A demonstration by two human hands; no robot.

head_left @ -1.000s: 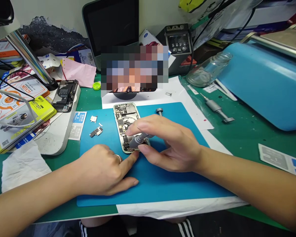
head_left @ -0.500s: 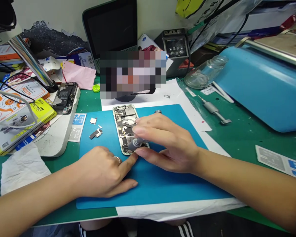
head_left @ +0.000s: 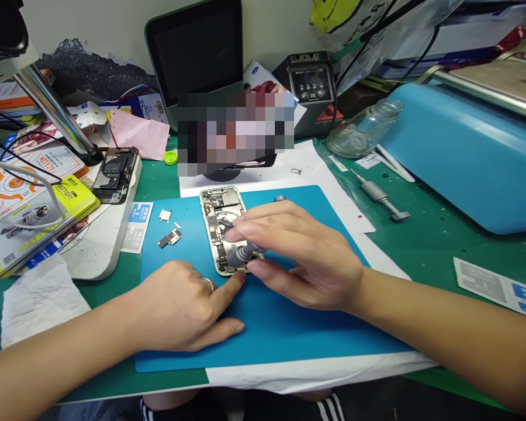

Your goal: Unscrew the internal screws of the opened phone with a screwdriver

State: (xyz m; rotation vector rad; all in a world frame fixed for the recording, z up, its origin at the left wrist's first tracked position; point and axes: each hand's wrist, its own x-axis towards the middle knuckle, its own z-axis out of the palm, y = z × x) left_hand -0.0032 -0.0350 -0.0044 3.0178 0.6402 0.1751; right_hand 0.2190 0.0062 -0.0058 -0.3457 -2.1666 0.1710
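An opened phone (head_left: 222, 234) lies on a blue mat (head_left: 289, 327), its circuit boards exposed. My right hand (head_left: 307, 254) is closed around a grey screwdriver (head_left: 241, 254) slanted over the phone's lower end. The driver's tip is down inside the housing and hard to make out; my fingers hide the middle of its handle. My left hand (head_left: 179, 307) rests on the mat and grips nothing. Its index fingertip touches the phone's bottom edge, and the thumb is stretched out apart from it. Left of the phone lie a silver plate (head_left: 165, 216) and a dark metal bracket (head_left: 170, 238).
A second screwdriver (head_left: 379, 196) and white tweezers (head_left: 395, 164) lie on the green table at right, near a glass jar (head_left: 363, 131). Another opened phone (head_left: 115, 174) sits on the white lamp base (head_left: 105, 251). A dark screen (head_left: 195, 52) stands behind.
The fingers of my right hand have shifted slightly around the screwdriver, its thumb moving a little to the right. My left hand and the phone stay where they were.
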